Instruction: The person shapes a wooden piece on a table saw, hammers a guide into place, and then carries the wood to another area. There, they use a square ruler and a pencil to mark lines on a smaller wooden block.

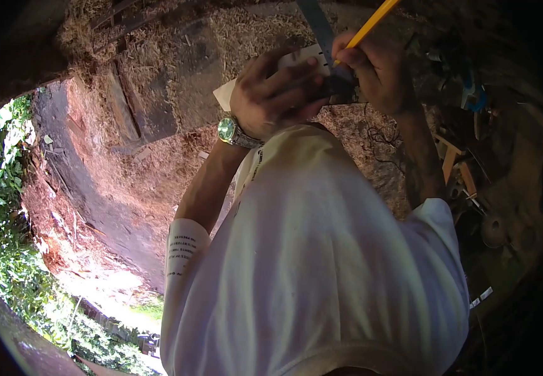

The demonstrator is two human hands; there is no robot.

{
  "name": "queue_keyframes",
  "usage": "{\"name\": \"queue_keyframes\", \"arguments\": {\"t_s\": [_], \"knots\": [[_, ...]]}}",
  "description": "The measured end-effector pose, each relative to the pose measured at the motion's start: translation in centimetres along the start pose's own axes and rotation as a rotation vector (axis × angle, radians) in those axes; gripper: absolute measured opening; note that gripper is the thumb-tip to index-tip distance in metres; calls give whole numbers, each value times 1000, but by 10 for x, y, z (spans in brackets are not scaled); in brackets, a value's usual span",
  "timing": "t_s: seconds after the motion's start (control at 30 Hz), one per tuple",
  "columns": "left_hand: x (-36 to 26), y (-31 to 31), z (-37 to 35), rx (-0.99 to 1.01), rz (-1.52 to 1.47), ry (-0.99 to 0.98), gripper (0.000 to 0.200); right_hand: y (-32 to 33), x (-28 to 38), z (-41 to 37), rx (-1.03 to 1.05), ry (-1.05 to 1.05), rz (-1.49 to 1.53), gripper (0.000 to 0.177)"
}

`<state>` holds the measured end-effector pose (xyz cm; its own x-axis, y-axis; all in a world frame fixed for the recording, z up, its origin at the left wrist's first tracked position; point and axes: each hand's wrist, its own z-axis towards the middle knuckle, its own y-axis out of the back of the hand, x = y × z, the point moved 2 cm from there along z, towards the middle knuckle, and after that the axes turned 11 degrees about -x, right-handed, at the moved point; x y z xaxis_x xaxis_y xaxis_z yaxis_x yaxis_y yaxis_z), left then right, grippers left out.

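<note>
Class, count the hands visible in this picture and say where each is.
2. The left hand, wearing a wristwatch, holds a pale board at top centre; the right hand, beside it, grips a yellow pencil.

Left hand (pixel 271 94) pressing ruler (pixel 317 28) on wood piece (pixel 284 62), right hand (pixel 378 69) gripping pencil (pixel 372 22)

Outdoor woodworking yard; sawdust (pixel 234 37), offcuts (pixel 451 158)

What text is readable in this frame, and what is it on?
Nothing can be quoted as read.
Sleeve print: several black lines, too small and blurred to read.
Collar print: a short strip, unreadable.
Watch, ruler, pencil, board: no legible marks.
</note>
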<state>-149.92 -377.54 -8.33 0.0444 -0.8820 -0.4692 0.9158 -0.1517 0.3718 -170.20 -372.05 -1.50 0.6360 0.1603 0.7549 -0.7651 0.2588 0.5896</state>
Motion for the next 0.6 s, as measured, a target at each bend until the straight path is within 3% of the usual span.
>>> {"name": "queue_keyframes", "arguments": {"t_s": [0.17,0.47,0.6], "knots": [[-3,0,0,4,9,8,39,0,3,0,-7,-32,-21,20],[-3,-1,2,2,8,12,37,-5,2,4,-83,107,-72,21],[-6,0,1,8,6,21,37,-8,-5,1,-83,9,8,19]]}}
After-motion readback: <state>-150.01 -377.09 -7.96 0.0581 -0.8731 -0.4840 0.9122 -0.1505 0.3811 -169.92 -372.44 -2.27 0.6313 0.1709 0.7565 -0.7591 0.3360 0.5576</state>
